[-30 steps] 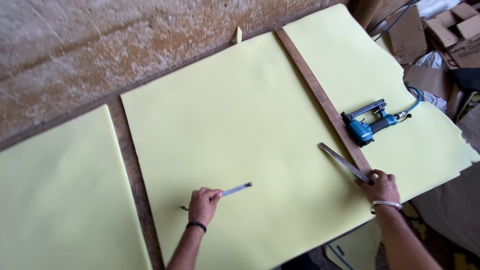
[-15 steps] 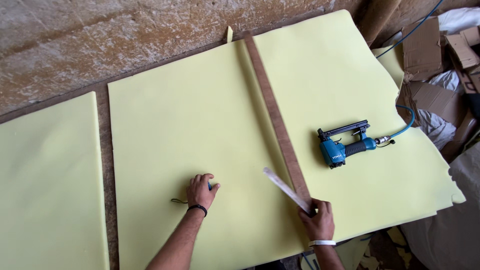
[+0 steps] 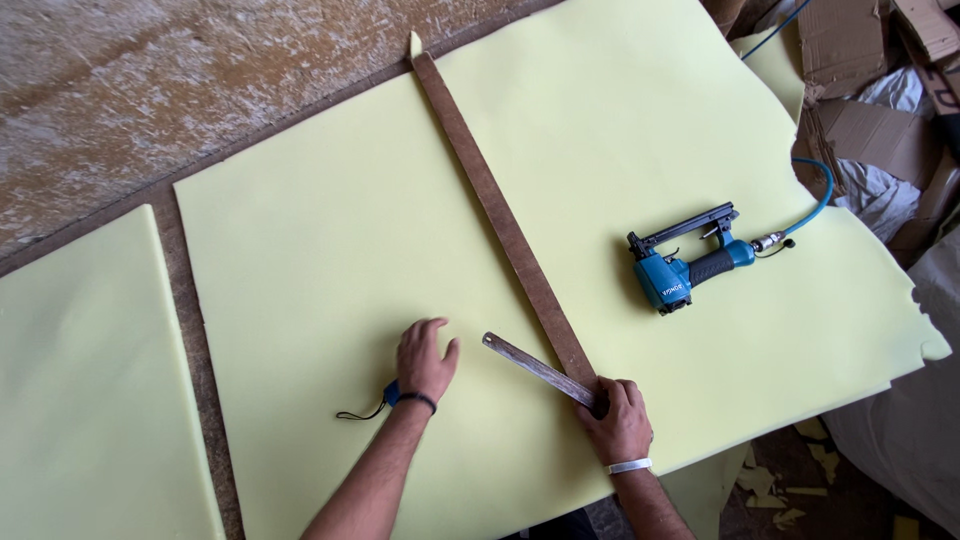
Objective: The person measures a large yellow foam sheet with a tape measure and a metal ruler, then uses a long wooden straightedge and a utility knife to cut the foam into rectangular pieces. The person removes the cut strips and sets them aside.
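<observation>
A: What is the left hand (image 3: 424,357) doing?

B: It lies palm down on the big pale yellow foam sheet (image 3: 340,230), fingers (image 3: 418,331) loosely spread and flat, thumb out to the side. Under the wrist a small blue object (image 3: 391,392) with a dark cord loop pokes out; I cannot tell whether the hand grips it or only rests over it.

A: And the right hand (image 3: 620,425)?

B: Its fingers are curled tight around the near end of a flat metal blade (image 3: 535,368), which slants up and to the left over the foam. That hand sits right at the near end of the long brown wooden strip (image 3: 500,215), touching it. The strip runs diagonally across the sheet to its far edge.

A: Anything else on the sheet?

B: A blue and black air stapler (image 3: 690,265) lies on its side to the right of the strip, well apart from both hands, with a blue hose (image 3: 818,200) curving off the foam's edge.

A: Any packages around?

B: Brown cardboard pieces (image 3: 850,50) are piled past the far right corner. A second yellow foam sheet (image 3: 90,390) lies to the left, a bare band of the worktop (image 3: 185,300) between the two.
</observation>
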